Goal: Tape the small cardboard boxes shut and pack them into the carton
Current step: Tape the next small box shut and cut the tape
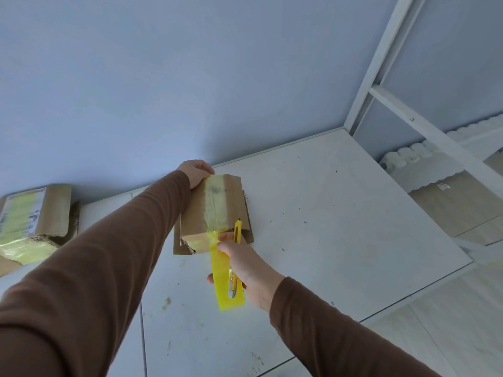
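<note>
We find no legible brand. A white shipping label on the second box [32, 213], at the left edge of the frame, carries print too small to read.

The box [215, 213] under work sits at centre frame on the bench [340, 213], near the wall. It is plain brown corrugated cardboard, rectangular, with a strip of translucent yellow tape [215, 205] running lengthwise along its top seam and over the near edge. A torn flap exposes fluting at its lower left corner.

The left hand [196, 172] grips the far end of the box, fingers curled over the edge. The right hand [245, 265] is closed round a yellow knife [237, 232] and pinches the loose tape end hanging off the near edge; a flat yellow roll [228, 284] lies under that hand.

The second box is crumpled, likewise banded in yellow tape. The bench top is white, smooth, scuffed and speckled. White metal shelving [408, 110] stands at the upper right.
</note>
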A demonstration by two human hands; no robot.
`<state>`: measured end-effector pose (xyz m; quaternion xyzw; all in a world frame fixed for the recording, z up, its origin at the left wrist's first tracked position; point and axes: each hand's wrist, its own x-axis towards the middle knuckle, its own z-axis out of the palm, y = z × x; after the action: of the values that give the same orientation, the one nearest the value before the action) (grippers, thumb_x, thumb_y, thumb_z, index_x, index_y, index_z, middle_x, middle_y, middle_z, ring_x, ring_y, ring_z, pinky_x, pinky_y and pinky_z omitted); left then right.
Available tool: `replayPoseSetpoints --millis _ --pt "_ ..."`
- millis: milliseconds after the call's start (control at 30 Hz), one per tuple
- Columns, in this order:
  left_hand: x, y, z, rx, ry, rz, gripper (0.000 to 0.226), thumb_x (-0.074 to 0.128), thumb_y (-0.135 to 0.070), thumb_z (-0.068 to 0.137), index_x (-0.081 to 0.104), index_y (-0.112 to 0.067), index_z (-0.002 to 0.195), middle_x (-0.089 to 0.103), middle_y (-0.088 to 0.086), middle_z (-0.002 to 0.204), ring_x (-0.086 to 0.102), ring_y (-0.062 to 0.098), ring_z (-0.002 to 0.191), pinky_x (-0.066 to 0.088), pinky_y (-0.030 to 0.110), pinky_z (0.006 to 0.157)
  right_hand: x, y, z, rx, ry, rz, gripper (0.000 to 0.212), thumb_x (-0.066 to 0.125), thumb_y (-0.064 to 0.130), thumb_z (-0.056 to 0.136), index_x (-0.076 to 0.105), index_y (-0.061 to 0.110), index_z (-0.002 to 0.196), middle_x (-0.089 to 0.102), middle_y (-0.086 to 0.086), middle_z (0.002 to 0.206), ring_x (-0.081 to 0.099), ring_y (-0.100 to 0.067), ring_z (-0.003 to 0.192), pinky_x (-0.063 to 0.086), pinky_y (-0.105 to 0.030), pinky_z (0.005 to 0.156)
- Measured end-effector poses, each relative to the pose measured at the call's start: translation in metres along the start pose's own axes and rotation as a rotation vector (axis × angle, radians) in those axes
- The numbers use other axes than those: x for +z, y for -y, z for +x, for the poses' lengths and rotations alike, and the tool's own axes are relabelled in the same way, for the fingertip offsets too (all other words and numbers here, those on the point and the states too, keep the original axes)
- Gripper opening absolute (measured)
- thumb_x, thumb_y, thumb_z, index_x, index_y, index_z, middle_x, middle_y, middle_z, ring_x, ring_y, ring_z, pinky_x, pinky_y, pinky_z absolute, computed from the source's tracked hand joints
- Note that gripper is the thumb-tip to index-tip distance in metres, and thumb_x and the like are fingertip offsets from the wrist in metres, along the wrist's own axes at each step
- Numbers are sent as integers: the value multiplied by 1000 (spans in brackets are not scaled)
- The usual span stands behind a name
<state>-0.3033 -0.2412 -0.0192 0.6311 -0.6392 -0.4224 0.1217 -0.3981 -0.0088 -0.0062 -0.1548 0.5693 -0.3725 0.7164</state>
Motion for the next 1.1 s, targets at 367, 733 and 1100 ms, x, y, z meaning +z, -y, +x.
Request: replayPoseSetpoints --millis 367,733,1100 --pt "-33 50 -39 -195 139 -146 53 76 -59 79 75 -9 95 75 13 92 68 25 75 56 34 75 -16 42 -33 -179 230 -63 25 53 24 106 56 21 130 64 -20 92 65 -33 70 54 -45 77" --pt "-66 52 -94 58 -170 -290 39 67 -52 92 80 -16 98 78 4 100 71 22 98 53 36 94 26 128 -38 -481 163 -308 41 57 32 104 49 20 142 71 1 89 72 -11 66 61 -30 71" --pt "-47 66 -139 357 -116 415 89 62 -70 60 45 -43 143 51 -10 136 43 16 128 43 46 106 30 91 -32 -638 226 -349 50 51 26 107 35 31 154 71 2 100 71 -6 77 56 -19 73"
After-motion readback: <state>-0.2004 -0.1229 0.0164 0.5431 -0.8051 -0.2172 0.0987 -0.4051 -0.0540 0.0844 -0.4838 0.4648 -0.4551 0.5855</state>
